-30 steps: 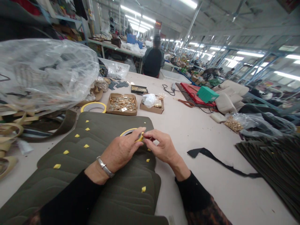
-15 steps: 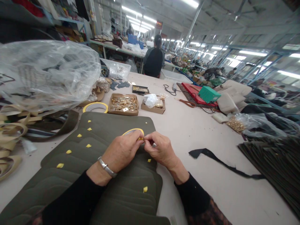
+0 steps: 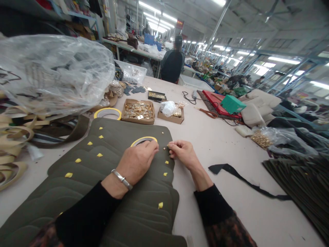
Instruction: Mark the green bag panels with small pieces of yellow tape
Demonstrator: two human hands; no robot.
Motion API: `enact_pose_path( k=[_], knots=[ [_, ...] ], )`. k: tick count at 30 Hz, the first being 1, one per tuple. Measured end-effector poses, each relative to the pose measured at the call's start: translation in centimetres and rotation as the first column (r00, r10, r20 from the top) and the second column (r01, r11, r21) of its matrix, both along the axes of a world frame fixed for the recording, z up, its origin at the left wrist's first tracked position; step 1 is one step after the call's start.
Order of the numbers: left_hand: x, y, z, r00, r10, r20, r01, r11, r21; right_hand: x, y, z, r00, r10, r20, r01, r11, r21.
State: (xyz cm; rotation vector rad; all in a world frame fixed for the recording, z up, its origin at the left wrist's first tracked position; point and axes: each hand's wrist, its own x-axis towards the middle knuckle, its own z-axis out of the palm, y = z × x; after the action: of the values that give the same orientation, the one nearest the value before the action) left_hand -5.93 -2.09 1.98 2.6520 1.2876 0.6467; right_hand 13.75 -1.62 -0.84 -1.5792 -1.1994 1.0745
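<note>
My left hand [image 3: 138, 159], with a silver bracelet at its wrist, is closed on a roll of yellow tape [image 3: 137, 140] above the stacked dark green panels [image 3: 128, 195]. The fingers hide the near side of the roll. My right hand [image 3: 183, 152] is at the panels' right edge, thumb and forefinger pinched on a small piece of yellow tape, mostly hidden. Just left of those fingertips, a tiny gold stud [image 3: 164, 148] shows on the top panel. Several yellow tape bits [image 3: 99, 155] dot both sides of the overlapping panels.
Behind the panels stand a box of gold metal parts [image 3: 138, 111], a smaller box [image 3: 171, 115] and another tape roll [image 3: 108, 114]. A big plastic bag [image 3: 56, 72] bulges at left. A black strip [image 3: 246, 180] and stacked dark panels [image 3: 300, 185] lie right. A person [image 3: 172, 63] sits beyond the table.
My hands have parted. The right has moved away to the right from the tape roll, with a piece of tape in its fingertips. The left stays on the roll. The view has shifted slightly.
</note>
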Motion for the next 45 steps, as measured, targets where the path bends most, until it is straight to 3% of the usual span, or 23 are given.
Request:
enact_pose_path(
  k=[2, 5, 11, 16, 24, 28, 31, 34, 37, 41, 45],
  knots=[
    [0.0, 0.2, -0.2, 0.988, 0.001, -0.152, -0.009, 0.998, -0.055, 0.5, 0.2, -0.4, 0.998, 0.058, 0.021, -0.057, 0.998, -0.032],
    [0.3, 0.4, -0.4, 0.962, -0.005, -0.272, -0.020, 0.996, -0.089, 0.3, 0.1, -0.4, 0.977, 0.108, 0.182, -0.108, 0.994, -0.009],
    [0.5, 0.4, -0.2, 0.953, -0.006, -0.302, -0.020, 0.996, -0.083, -1.2, -0.2, 0.2, 0.797, 0.098, 0.596, -0.204, 0.973, 0.113],
    [0.4, 0.4, -0.1, 0.955, 0.002, -0.296, -0.029, 0.996, -0.087, -1.4, 0.0, 0.0, 0.669, 0.087, 0.738, -0.241, 0.965, 0.104],
    [0.2, 0.6, -0.4, 0.965, -0.010, -0.263, -0.015, 0.996, -0.093, -1.1, 0.2, 0.2, 0.757, 0.061, 0.650, -0.148, 0.986, 0.080],
    [0.0, 0.8, -0.6, 0.984, -0.007, -0.179, -0.006, 0.997, -0.072, -0.1, -0.5, 0.2, 0.828, 0.022, 0.560, -0.175, 0.959, 0.221],
    [0.0, 1.2, -0.8, 0.987, -0.021, -0.157, 0.012, 0.998, -0.060, 0.3, -1.3, 0.2, 0.699, 0.060, 0.712, -0.378, 0.877, 0.297],
    [0.2, 1.8, -1.1, 0.981, -0.039, -0.189, 0.030, 0.998, -0.050, -0.2, -1.5, 0.3, 0.521, 0.107, 0.847, -0.483, 0.855, 0.189],
    [0.3, 2.3, -1.4, 0.980, -0.045, -0.195, 0.043, 0.999, -0.014, -1.3, -1.2, 0.2, 0.483, 0.101, 0.870, -0.397, 0.911, 0.115],
    [0.2, 2.6, -1.1, 0.986, -0.065, -0.152, 0.063, 0.998, -0.022, -2.2, -0.6, 0.0, 0.539, 0.086, 0.838, -0.236, 0.970, 0.052],
    [-0.8, 2.6, -0.4, 0.993, -0.109, -0.040, 0.107, 0.994, -0.035, -2.3, -0.5, 0.4, 0.625, 0.058, 0.779, -0.139, 0.990, 0.038]
  ],
)
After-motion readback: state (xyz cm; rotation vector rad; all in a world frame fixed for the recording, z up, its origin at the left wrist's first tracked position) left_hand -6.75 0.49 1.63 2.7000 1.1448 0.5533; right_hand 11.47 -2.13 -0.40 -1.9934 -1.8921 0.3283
